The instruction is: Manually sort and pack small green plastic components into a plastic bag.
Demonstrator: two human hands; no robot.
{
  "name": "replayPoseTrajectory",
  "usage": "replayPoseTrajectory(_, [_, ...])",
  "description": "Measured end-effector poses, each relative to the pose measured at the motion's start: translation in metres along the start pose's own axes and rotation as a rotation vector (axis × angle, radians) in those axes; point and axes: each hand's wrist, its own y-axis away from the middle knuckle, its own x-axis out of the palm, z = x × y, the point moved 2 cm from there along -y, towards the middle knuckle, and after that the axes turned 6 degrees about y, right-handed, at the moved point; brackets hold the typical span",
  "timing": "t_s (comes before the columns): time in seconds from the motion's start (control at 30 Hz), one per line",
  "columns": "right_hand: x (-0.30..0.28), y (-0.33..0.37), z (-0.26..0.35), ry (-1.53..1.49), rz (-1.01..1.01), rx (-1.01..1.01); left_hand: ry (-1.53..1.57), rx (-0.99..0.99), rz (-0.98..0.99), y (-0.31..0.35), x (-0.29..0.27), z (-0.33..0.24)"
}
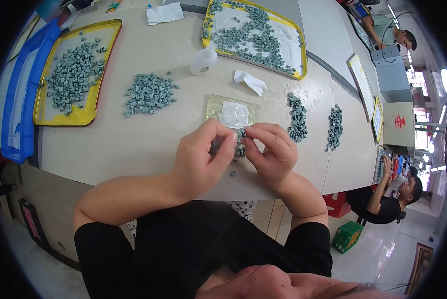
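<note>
Near the front edge of the table, my left hand and my right hand meet with their fingertips pinched together. Between them is a small grey-green part, its exact shape mostly covered by the fingers. A few similar parts lie on the table under my hands, partly hidden, and a single loose part sits closer to me. Just beyond the fingers lies a clear yellowish block with white tissue and a small round clear dish on it.
Loose heaps of grey-green parts lie left and right. Yellow-rimmed trays hold more. A white bottle and folded tissue stand beyond the block. A blue tray is far left; other people work at right.
</note>
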Motion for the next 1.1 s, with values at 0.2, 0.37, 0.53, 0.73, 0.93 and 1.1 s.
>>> replayPoseTrajectory(0.2, [-0.002,0.001,-0.001,0.015,0.045,0.025,0.391,-0.394,0.117,-0.004,0.002,0.008])
replayPoseTrajectory(0.37, [-0.001,0.000,-0.001,-0.001,0.032,0.009,0.339,-0.343,0.116,-0.004,0.003,0.010])
replayPoseTrajectory(0.53, [-0.011,-0.007,0.000,-0.008,0.098,0.019,0.278,-0.392,0.130,-0.006,0.004,0.005])
replayPoseTrajectory(0.73, [-0.039,-0.020,-0.031,-0.022,0.031,0.325,0.298,-0.519,0.075,-0.006,0.010,-0.006])
replayPoseTrajectory(0.93, [-0.078,-0.034,-0.036,0.177,0.088,0.450,-0.036,-0.567,0.322,-0.011,0.017,-0.020])
replayPoseTrajectory(1.1, [-0.118,-0.024,-0.053,0.363,0.502,0.609,0.251,-0.628,0.241,-0.012,0.024,-0.024])
